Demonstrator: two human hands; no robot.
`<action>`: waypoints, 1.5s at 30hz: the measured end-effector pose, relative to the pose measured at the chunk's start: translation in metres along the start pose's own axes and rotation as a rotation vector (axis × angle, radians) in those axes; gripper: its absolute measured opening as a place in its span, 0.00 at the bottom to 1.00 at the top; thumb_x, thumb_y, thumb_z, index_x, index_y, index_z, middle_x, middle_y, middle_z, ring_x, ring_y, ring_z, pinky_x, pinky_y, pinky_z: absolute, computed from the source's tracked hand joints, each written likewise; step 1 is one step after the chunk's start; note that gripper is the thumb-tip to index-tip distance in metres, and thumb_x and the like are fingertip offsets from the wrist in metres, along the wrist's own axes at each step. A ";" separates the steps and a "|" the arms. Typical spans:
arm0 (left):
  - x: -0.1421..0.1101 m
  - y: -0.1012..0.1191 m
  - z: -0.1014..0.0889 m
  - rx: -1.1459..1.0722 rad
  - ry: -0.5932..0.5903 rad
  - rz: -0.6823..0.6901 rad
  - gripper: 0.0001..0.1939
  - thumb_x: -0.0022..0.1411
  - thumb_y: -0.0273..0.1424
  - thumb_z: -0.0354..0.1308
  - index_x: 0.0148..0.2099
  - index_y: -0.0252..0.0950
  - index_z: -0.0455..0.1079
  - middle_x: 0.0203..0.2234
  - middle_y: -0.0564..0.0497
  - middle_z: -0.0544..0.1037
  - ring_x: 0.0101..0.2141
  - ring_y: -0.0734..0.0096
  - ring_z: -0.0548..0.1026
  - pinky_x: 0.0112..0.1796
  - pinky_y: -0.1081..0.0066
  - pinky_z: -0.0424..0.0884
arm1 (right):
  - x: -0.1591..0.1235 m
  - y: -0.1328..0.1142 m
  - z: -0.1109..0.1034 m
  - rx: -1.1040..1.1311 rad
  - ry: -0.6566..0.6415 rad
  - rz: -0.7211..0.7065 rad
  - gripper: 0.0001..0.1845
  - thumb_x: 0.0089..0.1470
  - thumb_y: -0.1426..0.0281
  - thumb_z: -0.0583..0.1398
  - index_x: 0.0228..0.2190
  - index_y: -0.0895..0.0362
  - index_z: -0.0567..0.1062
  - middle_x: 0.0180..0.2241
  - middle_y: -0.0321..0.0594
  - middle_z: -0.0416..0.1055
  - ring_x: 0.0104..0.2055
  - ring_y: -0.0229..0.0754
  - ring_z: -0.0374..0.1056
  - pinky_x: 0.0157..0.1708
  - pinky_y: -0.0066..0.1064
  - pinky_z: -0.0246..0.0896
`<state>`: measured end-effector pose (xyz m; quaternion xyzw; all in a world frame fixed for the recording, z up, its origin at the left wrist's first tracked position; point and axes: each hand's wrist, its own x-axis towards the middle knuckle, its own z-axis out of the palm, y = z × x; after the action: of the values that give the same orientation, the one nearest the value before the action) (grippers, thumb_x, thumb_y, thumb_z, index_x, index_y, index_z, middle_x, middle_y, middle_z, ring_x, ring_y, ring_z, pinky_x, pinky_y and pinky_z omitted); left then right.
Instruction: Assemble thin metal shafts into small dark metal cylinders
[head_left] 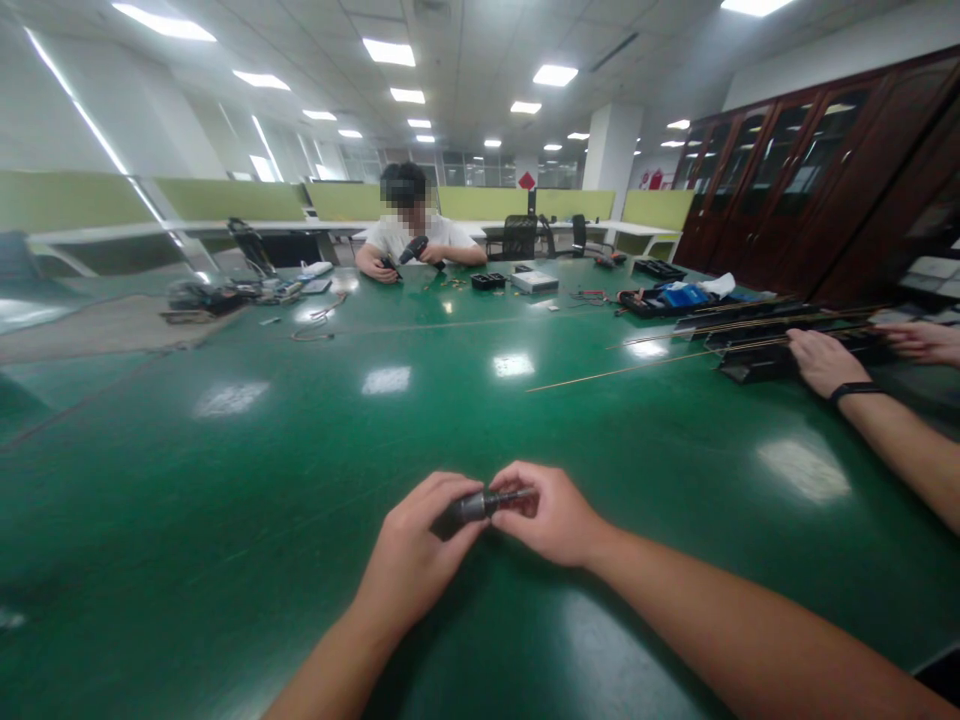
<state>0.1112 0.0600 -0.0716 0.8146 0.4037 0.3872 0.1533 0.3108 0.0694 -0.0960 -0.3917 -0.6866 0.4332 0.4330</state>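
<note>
Low over the near middle of the green tabletop, my two hands meet at a small tool-like part. My left hand (416, 535) is closed around a dark cylindrical metal piece (472, 507), which looks like a chuck and points to the right. From its right end a narrow dark metal shaft (511, 496) extends between the fingers of my right hand (559, 515). Thumb and fingers of that hand pinch the shaft close to the cylinder. The left end of the cylinder is hidden in my left palm. Whether the two pieces are joined cannot be made out.
At right, a co-worker's hands (817, 362) handle long thin rods (615, 375) over black channel pieces (750, 370). Across the green table (225, 500), another person holds a power drill (414, 249). A black tool case (637, 303) and a white box (535, 281) lie toward the back.
</note>
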 end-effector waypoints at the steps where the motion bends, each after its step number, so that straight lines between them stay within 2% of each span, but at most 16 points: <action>1: 0.000 0.000 0.000 0.003 0.000 0.003 0.11 0.61 0.29 0.61 0.47 0.43 0.72 0.40 0.53 0.75 0.42 0.71 0.74 0.43 0.73 0.70 | 0.000 -0.001 0.000 -0.003 0.002 -0.004 0.13 0.48 0.73 0.63 0.39 0.58 0.75 0.34 0.39 0.75 0.30 0.38 0.69 0.32 0.27 0.64; 12: -0.001 -0.001 0.001 0.031 0.014 0.007 0.11 0.61 0.30 0.62 0.47 0.43 0.73 0.40 0.53 0.76 0.41 0.72 0.74 0.42 0.74 0.70 | 0.001 -0.006 -0.001 -0.052 0.013 0.003 0.10 0.48 0.72 0.64 0.36 0.59 0.77 0.28 0.36 0.73 0.25 0.35 0.64 0.26 0.25 0.60; 18: -0.001 0.000 0.000 0.023 0.015 -0.001 0.11 0.61 0.29 0.62 0.46 0.43 0.74 0.39 0.53 0.76 0.40 0.73 0.74 0.41 0.75 0.70 | 0.001 -0.003 -0.001 -0.046 0.009 0.005 0.10 0.48 0.72 0.64 0.35 0.59 0.77 0.29 0.37 0.73 0.27 0.36 0.65 0.29 0.26 0.61; 32: -0.002 -0.001 0.001 0.044 0.024 -0.021 0.11 0.61 0.30 0.60 0.46 0.40 0.75 0.40 0.49 0.76 0.41 0.67 0.75 0.41 0.70 0.72 | 0.001 -0.002 -0.002 -0.046 0.004 0.033 0.09 0.48 0.71 0.64 0.34 0.58 0.76 0.29 0.37 0.74 0.27 0.36 0.67 0.29 0.26 0.63; 45: -0.002 -0.004 0.000 0.083 0.029 -0.027 0.11 0.60 0.31 0.62 0.46 0.41 0.76 0.39 0.51 0.77 0.40 0.69 0.75 0.42 0.72 0.72 | 0.001 -0.007 -0.001 -0.024 0.027 0.063 0.07 0.49 0.70 0.64 0.32 0.60 0.76 0.28 0.37 0.74 0.28 0.37 0.68 0.30 0.27 0.64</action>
<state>0.1086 0.0607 -0.0747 0.8092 0.4322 0.3799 0.1189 0.3102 0.0687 -0.0887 -0.4239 -0.6732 0.4331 0.4237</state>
